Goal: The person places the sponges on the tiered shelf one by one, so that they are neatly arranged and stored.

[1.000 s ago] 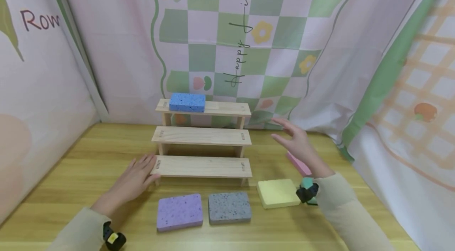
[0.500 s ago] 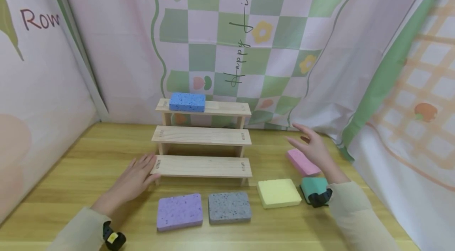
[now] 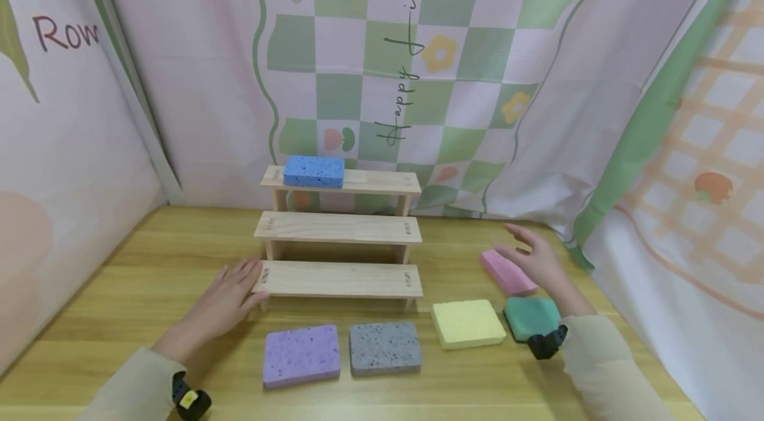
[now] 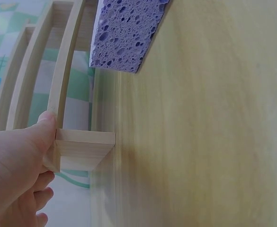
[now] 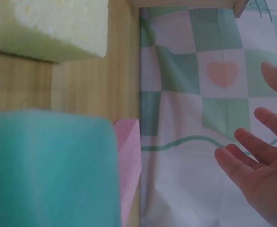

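Observation:
My left hand (image 3: 217,301) holds the left end of the lowest step of a three-tier wooden stand (image 3: 340,279). In the left wrist view its thumb (image 4: 46,124) lies on that step's front edge, with the other fingers curled beside the end. A speckled blue sponge (image 3: 314,172) sits on the top step, toward the left. My right hand (image 3: 540,268) is raised over the right side, fingers loosely spread and holding nothing. Below it lie a pink sponge (image 3: 506,274) and a green sponge (image 3: 531,318), with a pale yellow sponge (image 3: 468,324) to their left.
In front of the stand a purple sponge (image 3: 302,356) and a grey sponge (image 3: 384,348) lie side by side on the wooden table (image 3: 149,255). A checkered curtain (image 3: 394,43) hangs behind the stand, and more cloth encloses both sides.
My right hand has moved right and toward me, away from the stand, uncovering more of the pink and green sponges. The left hand keeps its place on the stand.

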Tool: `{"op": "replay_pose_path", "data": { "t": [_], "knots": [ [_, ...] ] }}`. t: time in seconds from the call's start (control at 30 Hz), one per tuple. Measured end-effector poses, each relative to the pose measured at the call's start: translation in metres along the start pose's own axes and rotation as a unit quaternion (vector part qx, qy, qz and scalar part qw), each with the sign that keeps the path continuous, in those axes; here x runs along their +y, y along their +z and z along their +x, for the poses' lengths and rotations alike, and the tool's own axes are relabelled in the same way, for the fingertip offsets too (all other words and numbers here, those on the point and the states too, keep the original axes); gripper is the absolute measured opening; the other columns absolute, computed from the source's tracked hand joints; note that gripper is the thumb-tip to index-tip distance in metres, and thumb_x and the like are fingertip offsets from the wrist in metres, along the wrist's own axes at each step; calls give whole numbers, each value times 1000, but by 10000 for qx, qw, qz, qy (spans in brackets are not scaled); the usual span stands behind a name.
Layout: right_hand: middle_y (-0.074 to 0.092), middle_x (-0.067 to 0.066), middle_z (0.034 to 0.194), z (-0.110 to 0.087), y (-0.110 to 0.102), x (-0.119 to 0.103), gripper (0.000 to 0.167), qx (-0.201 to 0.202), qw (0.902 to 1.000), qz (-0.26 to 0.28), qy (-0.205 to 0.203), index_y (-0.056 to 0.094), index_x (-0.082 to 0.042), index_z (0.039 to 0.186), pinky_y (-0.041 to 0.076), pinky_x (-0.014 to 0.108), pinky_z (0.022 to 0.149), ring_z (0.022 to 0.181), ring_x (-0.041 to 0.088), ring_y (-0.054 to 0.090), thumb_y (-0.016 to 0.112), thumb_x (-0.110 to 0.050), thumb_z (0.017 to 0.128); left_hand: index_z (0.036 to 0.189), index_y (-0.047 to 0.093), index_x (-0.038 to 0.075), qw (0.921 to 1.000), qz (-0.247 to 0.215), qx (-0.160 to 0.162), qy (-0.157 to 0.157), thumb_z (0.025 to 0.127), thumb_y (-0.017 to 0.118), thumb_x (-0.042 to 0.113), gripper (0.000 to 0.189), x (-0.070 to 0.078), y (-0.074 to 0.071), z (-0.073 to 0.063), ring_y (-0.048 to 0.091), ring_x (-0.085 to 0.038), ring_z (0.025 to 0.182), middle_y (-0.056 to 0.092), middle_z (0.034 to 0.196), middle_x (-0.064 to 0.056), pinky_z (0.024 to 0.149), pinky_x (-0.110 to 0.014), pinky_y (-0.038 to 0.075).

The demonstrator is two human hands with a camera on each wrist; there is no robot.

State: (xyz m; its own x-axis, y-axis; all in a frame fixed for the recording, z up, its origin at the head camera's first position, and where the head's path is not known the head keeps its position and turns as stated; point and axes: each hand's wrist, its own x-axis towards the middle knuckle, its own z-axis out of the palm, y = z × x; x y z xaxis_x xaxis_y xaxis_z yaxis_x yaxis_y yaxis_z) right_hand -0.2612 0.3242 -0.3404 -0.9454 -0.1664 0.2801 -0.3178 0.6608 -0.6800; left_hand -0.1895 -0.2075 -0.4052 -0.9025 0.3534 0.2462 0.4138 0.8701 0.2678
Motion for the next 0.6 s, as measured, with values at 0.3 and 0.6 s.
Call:
{"op": "replay_pose_path", "data": {
  "t": [0.3,0.6],
  "knots": [
    [31,34,136,-9,-3,17,64,-354,9988,-114,324,33,9,137,34,58,95,122,50,31,59,-26,91,136,33,-12,10000,-29,12,8,97,47,32,60,1,-2,0,24,-44,129,31,140,-28,103,-60,14],
    [32,37,134,-16,2,34,59,-742,9949,-391,569,37,9,134,43,57,85,116,57,34,59,-25,91,136,33,-12,10000,-35,-26,-14,97,45,35,62,1,-1,0,24,-44,129,31,140,-28,103,-60,14]
  ]
}}
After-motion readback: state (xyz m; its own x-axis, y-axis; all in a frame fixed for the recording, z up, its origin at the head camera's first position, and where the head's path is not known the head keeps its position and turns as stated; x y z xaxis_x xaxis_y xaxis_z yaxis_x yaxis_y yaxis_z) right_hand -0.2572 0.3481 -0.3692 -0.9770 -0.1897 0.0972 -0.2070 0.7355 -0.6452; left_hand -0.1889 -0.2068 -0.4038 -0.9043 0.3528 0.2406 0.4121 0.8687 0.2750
